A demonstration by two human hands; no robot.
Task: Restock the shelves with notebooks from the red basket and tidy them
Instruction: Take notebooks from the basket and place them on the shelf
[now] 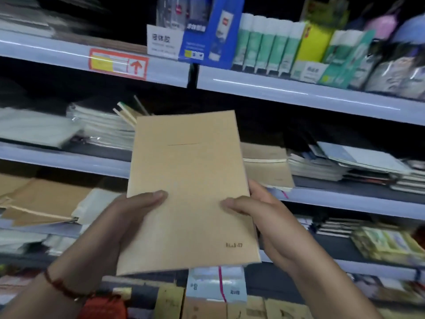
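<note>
Probably a stationery shop: price-tagged shelves (299,93) of notebooks (322,166), glue sticks (266,44).

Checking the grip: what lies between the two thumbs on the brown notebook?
Only bare brown cover of the notebook lies between the left hand and right hand thumbs, in the head view.

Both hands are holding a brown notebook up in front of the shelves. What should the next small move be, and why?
Probably carry the brown notebook forward and to the right, onto the stack of matching brown notebooks on the middle shelf. The left hand and right hand both grip its lower edges, it is clear of the shelves, and that stack is the nearest like-coloured pile.
</note>
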